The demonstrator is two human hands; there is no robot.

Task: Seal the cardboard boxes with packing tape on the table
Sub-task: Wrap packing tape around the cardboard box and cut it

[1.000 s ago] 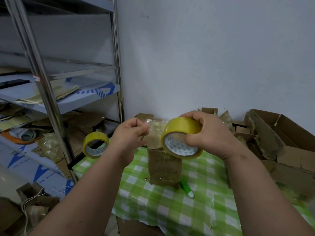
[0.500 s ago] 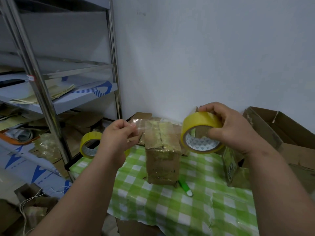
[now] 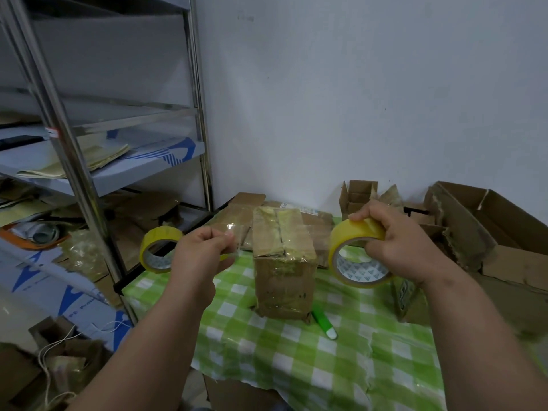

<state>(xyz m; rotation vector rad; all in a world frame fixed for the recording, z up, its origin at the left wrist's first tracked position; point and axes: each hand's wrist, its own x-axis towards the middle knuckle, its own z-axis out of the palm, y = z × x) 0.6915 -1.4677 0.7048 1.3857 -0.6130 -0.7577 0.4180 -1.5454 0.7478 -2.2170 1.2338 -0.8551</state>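
Green checked tablecloth (image 3: 311, 360), taped box (image 3: 283, 262) between hands, left hand (image 3: 201, 253) pinching tape end (image 3: 230, 229), right hand (image 3: 406, 247) gripping tape roll (image 3: 355, 253)

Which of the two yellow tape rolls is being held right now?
The tape roll gripped in the right hand; the other roll sits untouched at the table's left edge.

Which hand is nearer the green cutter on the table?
Right. The right hand holds a tape roll above and right of the cutter; the left hand is farther off, upper left.

Upright taped box (image 3: 283, 262), yellow tape roll (image 3: 353, 241)
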